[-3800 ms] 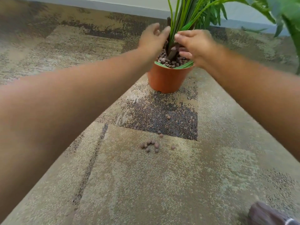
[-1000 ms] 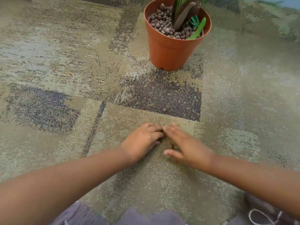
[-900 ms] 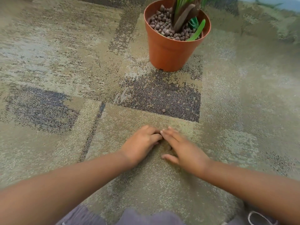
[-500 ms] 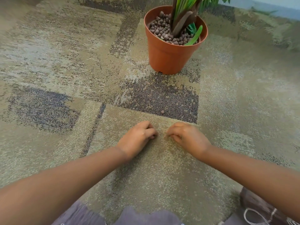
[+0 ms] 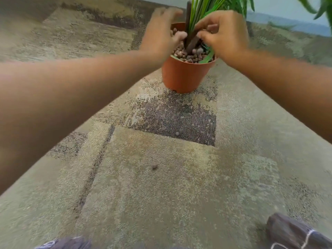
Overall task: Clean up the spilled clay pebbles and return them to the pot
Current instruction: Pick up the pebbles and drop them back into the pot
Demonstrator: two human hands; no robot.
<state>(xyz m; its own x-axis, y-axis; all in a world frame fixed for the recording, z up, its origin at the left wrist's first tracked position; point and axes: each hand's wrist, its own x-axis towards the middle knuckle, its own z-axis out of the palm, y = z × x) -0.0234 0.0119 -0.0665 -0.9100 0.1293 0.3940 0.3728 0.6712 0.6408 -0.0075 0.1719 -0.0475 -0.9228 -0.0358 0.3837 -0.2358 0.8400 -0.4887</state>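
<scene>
Since the earlier frames, both hands have left the carpet at the lower centre and risen to the pot, and the cluster of pebbles that lay beneath them is gone from the floor. The left hand hovers over the pot at 11 o'clock of the stem, fingers spread and loosely curled, thumb tip just beside the stem; motion blur hides whether it holds anything. The right hand sits at 1 o'clock, fingertips pinched together and pointing down at the fill, but whether pebbles remain between them cannot be told. The orange pot stands upright on the carpet, filled nearly to the rim with clay pebbles around the dark plant stem. Two stray pebbles remain: one on the dark carpet patch at 6 o'clock of the pot, another nearer the person. Judged from appearance, the pebbles are light, hard, round and prone to rolling; take each with a fingertip pinch or sweep it into a cupped palm.
</scene>
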